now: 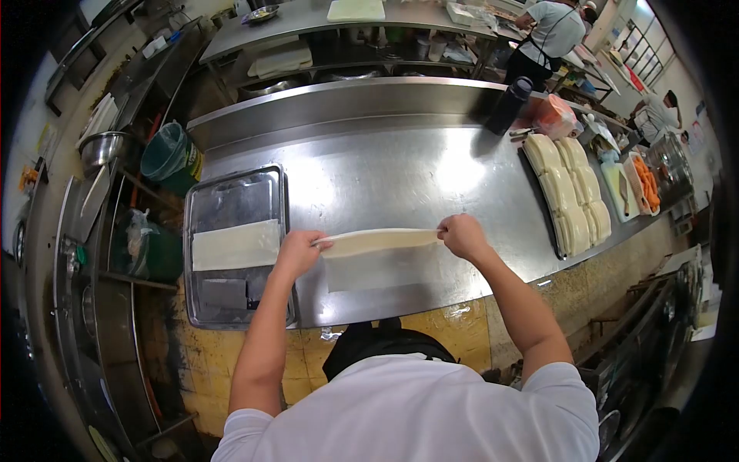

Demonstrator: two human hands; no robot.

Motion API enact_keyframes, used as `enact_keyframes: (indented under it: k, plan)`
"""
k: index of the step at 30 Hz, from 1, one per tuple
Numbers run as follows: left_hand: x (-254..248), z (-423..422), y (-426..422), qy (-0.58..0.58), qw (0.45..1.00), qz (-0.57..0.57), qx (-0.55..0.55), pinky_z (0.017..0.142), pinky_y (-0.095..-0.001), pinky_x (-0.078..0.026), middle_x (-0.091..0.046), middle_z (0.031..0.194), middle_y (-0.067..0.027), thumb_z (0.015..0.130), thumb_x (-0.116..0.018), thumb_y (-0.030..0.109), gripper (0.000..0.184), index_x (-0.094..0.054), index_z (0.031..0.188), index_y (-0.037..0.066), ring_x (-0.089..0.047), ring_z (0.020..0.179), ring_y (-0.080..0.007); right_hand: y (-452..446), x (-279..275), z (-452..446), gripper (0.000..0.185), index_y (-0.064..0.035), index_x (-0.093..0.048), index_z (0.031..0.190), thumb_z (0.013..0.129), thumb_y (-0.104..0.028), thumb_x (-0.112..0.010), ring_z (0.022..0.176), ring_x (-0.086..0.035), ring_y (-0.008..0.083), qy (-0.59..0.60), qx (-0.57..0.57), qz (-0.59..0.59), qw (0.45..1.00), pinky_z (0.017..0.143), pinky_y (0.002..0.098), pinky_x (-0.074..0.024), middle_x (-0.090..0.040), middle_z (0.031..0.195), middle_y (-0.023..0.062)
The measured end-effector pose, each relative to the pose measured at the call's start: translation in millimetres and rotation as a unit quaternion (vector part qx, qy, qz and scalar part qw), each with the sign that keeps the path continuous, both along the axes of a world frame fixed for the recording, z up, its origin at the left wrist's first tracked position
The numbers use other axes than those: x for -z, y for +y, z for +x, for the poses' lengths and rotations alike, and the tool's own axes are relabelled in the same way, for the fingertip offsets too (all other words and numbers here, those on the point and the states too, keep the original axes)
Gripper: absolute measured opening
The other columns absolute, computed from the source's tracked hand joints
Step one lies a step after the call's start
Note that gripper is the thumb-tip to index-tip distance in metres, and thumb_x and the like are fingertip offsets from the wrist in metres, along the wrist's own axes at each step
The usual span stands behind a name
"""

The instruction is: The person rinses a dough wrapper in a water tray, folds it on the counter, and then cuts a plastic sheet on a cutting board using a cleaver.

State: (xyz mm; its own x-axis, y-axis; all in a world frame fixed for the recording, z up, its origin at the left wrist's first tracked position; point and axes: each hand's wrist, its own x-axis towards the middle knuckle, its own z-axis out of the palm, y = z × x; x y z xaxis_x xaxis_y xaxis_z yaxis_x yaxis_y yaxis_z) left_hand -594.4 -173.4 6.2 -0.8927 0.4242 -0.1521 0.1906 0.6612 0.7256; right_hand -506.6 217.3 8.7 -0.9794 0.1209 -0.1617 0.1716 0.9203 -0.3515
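A pale, flat sheet [385, 242] that looks like dough is stretched between my two hands over the steel table [369, 165]. My left hand [304, 252] pinches its left end, close to the right rim of a dark tray [286, 200]. At the right end, the fingers of my right hand [460, 236] are closed on the same sheet. A translucent sheet [381, 273] lies on the steel just below it. Inside the tray, another pale strip [235, 246] lies flat.
At the right, a dark tray bears stacked pale, folded pieces [566, 196]. A dark bottle [509, 105] stands near the raised back edge. Bins [171, 154] are left of the table. Two people [556, 37] are in the background at the upper right.
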Motion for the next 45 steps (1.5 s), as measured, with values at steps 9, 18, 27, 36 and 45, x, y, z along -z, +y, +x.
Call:
enact_keyframes:
  k: [9, 18, 27, 36, 45]
  plan:
    - [49, 109, -30, 0.070, 0.994, -0.052, 0.067, 0.093, -0.0417, -0.055, -0.075, 0.112, -0.0166, 0.079, -0.080, 0.010, 0.029, -0.078, 0.108, 0.006, -0.070, 0.104, -0.0360, -11, 69, 126, 0.026, -0.0118, -0.082, 0.107, 0.085, -0.016, -0.067, 0.082, -0.072, 0.0418, -0.018, -0.012, -0.005, 1.000, 0.081, 0.0501, -0.0583, -0.074, 0.087, 0.0214]
    - [54, 105, -35, 0.114, 0.989, 0.012, -0.096, 0.095, -0.0434, -0.054, -0.076, 0.113, -0.0139, 0.083, -0.081, 0.012, 0.021, -0.077, 0.102, 0.005, -0.069, 0.108, -0.0349, -61, 48, 70, 0.032, -0.0087, -0.078, 0.115, 0.089, -0.020, -0.063, 0.101, -0.071, 0.0424, 0.037, -0.016, -0.078, 0.996, 0.092, 0.0518, -0.0559, -0.074, 0.107, 0.0235]
    - [72, 82, -21, 0.048, 0.978, 0.004, -0.203, 0.087, -0.0437, -0.056, -0.076, 0.104, -0.0163, 0.087, -0.079, 0.021, 0.026, -0.077, 0.108, 0.006, -0.071, 0.098, -0.0342, -204, 76, -34, 0.031, -0.0040, -0.075, 0.112, 0.085, -0.020, -0.071, 0.106, -0.069, 0.0412, -0.010, -0.192, -0.088, 0.977, 0.095, 0.0513, -0.0535, -0.073, 0.110, 0.0220]
    - [92, 86, -16, 0.087, 0.984, -0.008, -0.153, 0.100, -0.0444, -0.049, -0.064, 0.114, -0.0167, 0.080, -0.082, 0.019, 0.031, -0.076, 0.108, 0.006, -0.059, 0.114, -0.0379, -223, 94, -47, 0.018, -0.0120, -0.073, 0.097, 0.082, -0.023, -0.076, 0.113, -0.060, 0.0319, 0.011, -0.294, -0.039, 0.955, 0.097, 0.0484, -0.0447, -0.067, 0.106, 0.0119]
    - [90, 83, -3, -0.125, 0.985, 0.018, -0.114, 0.086, -0.0486, -0.054, -0.072, 0.098, -0.0194, 0.091, -0.076, 0.022, 0.021, -0.074, 0.102, 0.004, -0.067, 0.090, -0.0394, -165, 62, 0, 0.018, -0.0073, -0.074, 0.100, 0.084, -0.015, -0.075, 0.111, -0.058, 0.0367, 0.133, -0.194, -0.206, 0.950, 0.098, 0.0484, -0.0473, -0.067, 0.107, 0.0137]
